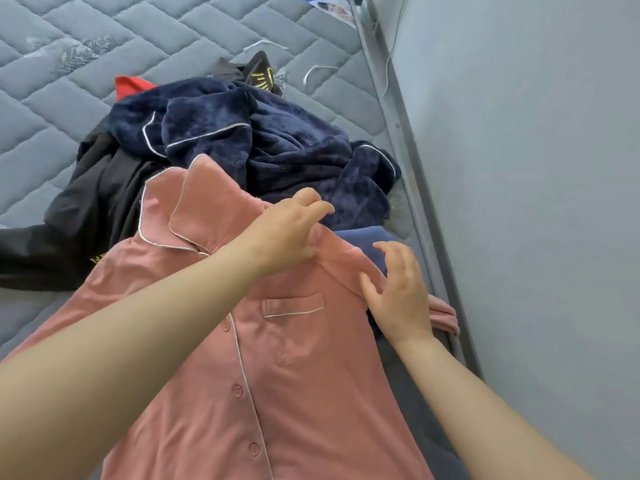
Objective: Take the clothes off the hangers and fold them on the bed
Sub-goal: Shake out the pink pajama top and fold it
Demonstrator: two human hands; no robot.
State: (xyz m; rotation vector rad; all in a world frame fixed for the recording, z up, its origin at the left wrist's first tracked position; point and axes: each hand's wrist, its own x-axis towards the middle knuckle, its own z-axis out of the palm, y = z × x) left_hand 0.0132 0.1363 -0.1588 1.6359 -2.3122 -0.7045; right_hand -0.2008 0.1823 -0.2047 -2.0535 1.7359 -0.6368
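Lying front-up on the bed [69, 46], pink shirt [284, 358] is spread out, with white piping on the collar [194, 202] and chest pocket [294, 306]. Placket looks closed as far as visible.

Left hand [287, 233] reaches across the shirt to its shoulder, thumb and fingers pinching a fold of pink fabric there, just beyond the pocket. Right hand [398, 289] sits just right of the left hand, not touching it. Its fingers are spread and loosely bent, holding nothing, fingertips resting on the shoulder seam where the sleeve starts.

The pocket sits between the two hands, on the near side. The collar flaps up left of the left hand. Button row [237, 391] runs down under the left forearm. Pink sleeve end [443, 313] shows right of the right hand, by the bed edge. Blue cloth [363, 242] peeks from under the shirt shoulder, between the two hands' fingertips.

Beyond the left hand is a navy fleece garment [277, 147] with white piping, crumpled in a heap and touching the collar. Left of the left hand lies a black garment [86, 209] with yellow print, partly under the navy one. Red cloth [130, 85] sticks out at the heap's far side. A dark item with yellow stripes [259, 77] lies at the far end.

Bed surface is grey and quilted. Right of the right hand is a grey bed rail [408, 140], then a plain wall [536, 168]. A thin white cord [391, 46] hangs there, well apart from both hands.
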